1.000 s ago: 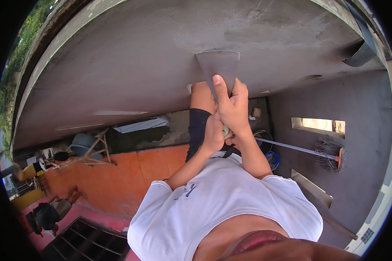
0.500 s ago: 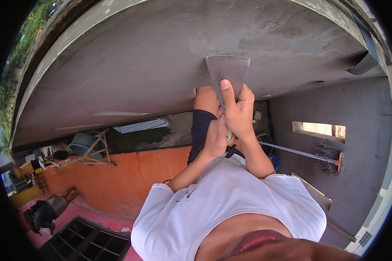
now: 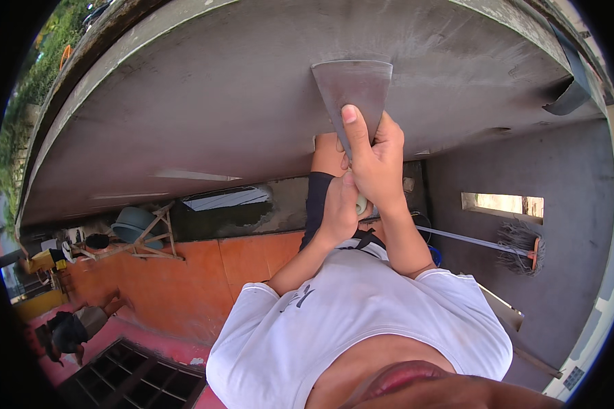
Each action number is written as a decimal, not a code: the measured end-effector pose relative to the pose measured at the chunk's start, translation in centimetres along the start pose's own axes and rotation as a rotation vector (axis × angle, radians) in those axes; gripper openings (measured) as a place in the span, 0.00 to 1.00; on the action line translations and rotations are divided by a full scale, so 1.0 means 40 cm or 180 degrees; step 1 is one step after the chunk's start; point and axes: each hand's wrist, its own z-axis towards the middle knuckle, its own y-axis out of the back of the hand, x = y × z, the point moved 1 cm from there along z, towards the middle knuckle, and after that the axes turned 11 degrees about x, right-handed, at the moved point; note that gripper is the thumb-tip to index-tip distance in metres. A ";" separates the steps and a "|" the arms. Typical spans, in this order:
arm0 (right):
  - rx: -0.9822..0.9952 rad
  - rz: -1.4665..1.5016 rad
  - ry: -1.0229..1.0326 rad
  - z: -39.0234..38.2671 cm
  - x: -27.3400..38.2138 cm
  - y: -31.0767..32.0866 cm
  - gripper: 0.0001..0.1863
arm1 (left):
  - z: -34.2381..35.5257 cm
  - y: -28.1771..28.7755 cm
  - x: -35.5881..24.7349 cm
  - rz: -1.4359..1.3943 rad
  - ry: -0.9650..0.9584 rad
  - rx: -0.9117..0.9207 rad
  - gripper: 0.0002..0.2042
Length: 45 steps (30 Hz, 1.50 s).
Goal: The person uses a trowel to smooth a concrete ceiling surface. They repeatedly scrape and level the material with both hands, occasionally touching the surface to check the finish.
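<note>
A wide putty knife point(image 3: 355, 88) with a flared metal blade lies with its broad edge against the grey plastered wall point(image 3: 218, 102). My right hand point(image 3: 377, 163) is closed round it low on the blade, the thumb lying along the metal. Just below, my left hand point(image 3: 339, 211) wraps the handle, whose pale green end point(image 3: 361, 204) shows between my wrists. Lighter smears mark the wall around the blade's edge.
To the right, a mop point(image 3: 518, 251) with a long handle leans by a grey side wall point(image 3: 566, 204) with a slot opening. At left are a blue-grey basin point(image 3: 136, 225) on a wooden stand point(image 3: 153, 238), an orange wall point(image 3: 198, 279) and another person point(image 3: 75, 330).
Both hands have pushed the putty knife a little farther up along the grey wall, away from my body. The grip looks the same.
</note>
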 end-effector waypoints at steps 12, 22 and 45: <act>0.0049 0.0167 -0.0165 -0.004 0.023 -0.013 0.19 | -0.021 0.001 -0.060 0.0175 0.0268 0.0025 0.32; -0.0013 0.0696 0.0017 0.003 0.027 -0.045 0.20 | -0.038 0.019 -0.123 0.0277 0.0416 0.0019 0.32; -0.0255 0.1031 0.0172 -0.002 0.043 0.028 0.21 | -0.003 -0.033 -0.122 0.0633 0.0484 0.0206 0.28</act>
